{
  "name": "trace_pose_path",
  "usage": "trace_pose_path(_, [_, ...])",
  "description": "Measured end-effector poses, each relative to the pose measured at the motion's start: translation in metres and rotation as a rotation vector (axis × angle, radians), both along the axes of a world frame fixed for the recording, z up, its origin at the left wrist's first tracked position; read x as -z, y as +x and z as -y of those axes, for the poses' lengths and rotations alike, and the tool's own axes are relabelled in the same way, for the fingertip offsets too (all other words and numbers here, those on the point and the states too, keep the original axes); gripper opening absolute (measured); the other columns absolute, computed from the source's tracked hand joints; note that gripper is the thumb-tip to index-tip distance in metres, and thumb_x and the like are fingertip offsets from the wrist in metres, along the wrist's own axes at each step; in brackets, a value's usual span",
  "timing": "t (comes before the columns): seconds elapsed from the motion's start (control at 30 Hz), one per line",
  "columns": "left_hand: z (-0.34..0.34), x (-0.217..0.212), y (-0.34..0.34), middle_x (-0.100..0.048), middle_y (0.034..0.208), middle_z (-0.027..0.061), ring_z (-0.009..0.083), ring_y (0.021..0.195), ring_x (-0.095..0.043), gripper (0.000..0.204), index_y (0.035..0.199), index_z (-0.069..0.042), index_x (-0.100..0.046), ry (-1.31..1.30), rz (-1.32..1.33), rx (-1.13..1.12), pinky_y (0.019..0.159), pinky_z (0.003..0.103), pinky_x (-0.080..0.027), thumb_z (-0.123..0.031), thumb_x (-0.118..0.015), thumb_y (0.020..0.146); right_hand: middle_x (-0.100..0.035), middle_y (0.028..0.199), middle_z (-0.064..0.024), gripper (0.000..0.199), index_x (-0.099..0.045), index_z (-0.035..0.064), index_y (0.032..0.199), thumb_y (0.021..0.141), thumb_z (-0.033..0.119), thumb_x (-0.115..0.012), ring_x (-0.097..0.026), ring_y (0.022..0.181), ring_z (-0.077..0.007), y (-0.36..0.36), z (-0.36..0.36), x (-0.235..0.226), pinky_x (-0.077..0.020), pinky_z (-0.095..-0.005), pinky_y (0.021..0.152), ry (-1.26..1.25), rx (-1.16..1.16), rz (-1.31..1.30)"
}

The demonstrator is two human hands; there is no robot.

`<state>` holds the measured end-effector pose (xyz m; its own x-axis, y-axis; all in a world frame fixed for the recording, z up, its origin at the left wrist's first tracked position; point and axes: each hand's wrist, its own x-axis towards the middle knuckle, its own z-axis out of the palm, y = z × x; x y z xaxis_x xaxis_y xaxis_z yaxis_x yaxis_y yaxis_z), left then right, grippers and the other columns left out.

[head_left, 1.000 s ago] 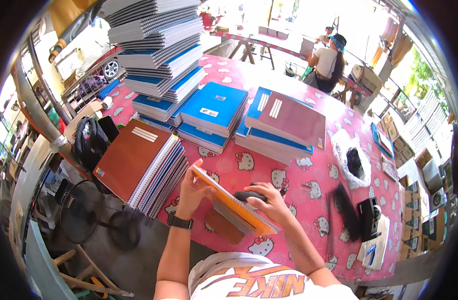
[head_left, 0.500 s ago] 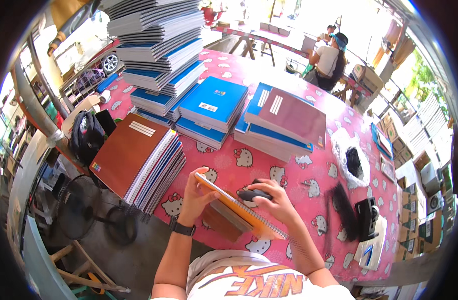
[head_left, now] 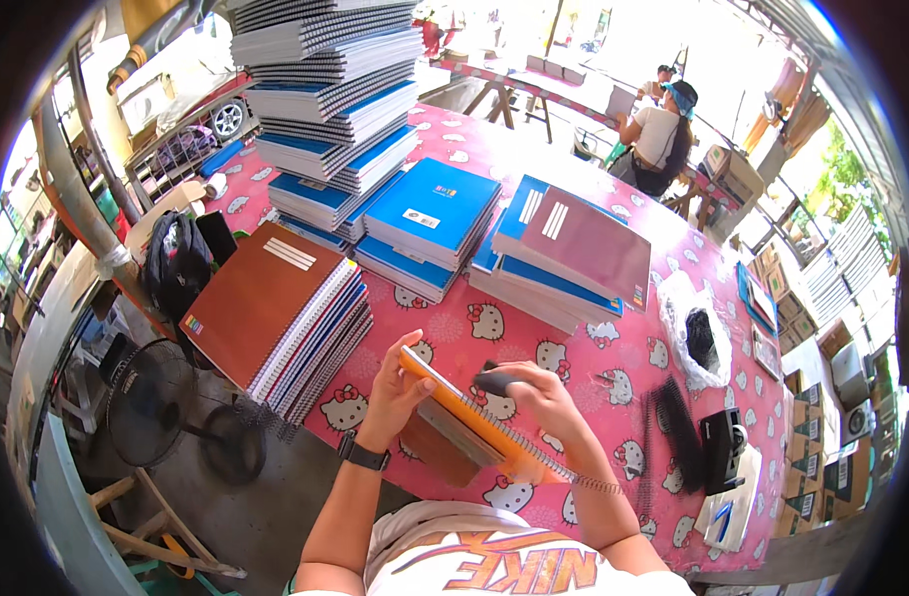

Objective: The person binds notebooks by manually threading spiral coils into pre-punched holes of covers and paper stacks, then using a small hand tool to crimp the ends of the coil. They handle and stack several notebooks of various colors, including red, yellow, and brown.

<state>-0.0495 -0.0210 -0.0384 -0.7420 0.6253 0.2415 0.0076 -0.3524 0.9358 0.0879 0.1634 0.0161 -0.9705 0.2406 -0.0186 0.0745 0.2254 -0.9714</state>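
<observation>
My left hand (head_left: 393, 395) grips an orange-covered notebook (head_left: 466, 417) by its far left end, tilted up on its edge above the table. A thin wire spiral (head_left: 596, 485) runs along the notebook's edge and sticks out past its near right end, by my right forearm. My right hand (head_left: 542, 395) is closed around a small dark rounded tool (head_left: 496, 379), just above the spiral edge; its exact kind is unclear. A brown cover (head_left: 437, 444) shows below the notebook, partly hidden by it.
Brown spiral notebooks (head_left: 266, 298) are stacked at left, a tall notebook pile (head_left: 325, 99) behind them. Blue notebooks (head_left: 433, 204) and a maroon-topped stack (head_left: 594, 243) stand ahead. At right lie a plastic bag (head_left: 678, 318), loose black spirals (head_left: 678, 437) and a black device (head_left: 723, 452).
My right hand has turned slightly with the dark tool, which has risen a little off the spiral edge. The left hand keeps its hold, and the view has shifted slightly.
</observation>
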Motion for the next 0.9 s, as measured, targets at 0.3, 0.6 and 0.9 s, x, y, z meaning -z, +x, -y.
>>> trace_pose_path(0.3, [0.000,0.005,0.000,-0.049,0.097,-0.0015,0.0076,0.093,-0.048,0.062,0.135,-0.006,-0.038,0.022,0.034,-0.006,0.081,0.023,-0.042,-0.005,-0.069,0.081,-0.061,0.110,-0.0153,0.047,-0.065,0.0054,0.108,0.080,0.043,-0.062,-0.050,0.109,-0.0291,0.001,0.007,-0.004,-0.0377,-0.0409,0.095,0.119,-0.084,-0.193])
trace_pose_path(0.6, [-0.006,0.008,0.001,-0.050,0.104,-0.0012,0.0080,0.097,-0.048,0.058,0.130,-0.005,-0.044,0.063,0.100,-0.003,0.087,0.024,-0.042,-0.005,-0.072,0.078,-0.061,0.107,-0.0163,0.051,-0.065,0.0036,0.106,0.078,0.046,-0.062,-0.051,0.109,-0.0271,-0.011,0.005,-0.011,-0.0381,-0.0379,0.095,-0.034,-0.145,-0.134])
trace_pose_path(0.9, [-0.004,0.012,0.001,-0.050,0.101,-0.0009,0.0088,0.093,-0.050,0.054,0.127,-0.004,-0.048,0.129,0.127,-0.008,0.083,0.025,-0.045,-0.003,-0.071,0.079,-0.062,0.109,-0.0132,0.055,-0.063,0.0023,0.111,0.082,0.049,-0.058,-0.055,0.106,-0.0243,-0.023,0.005,0.032,-0.0397,-0.0382,0.093,0.072,-0.032,0.037])
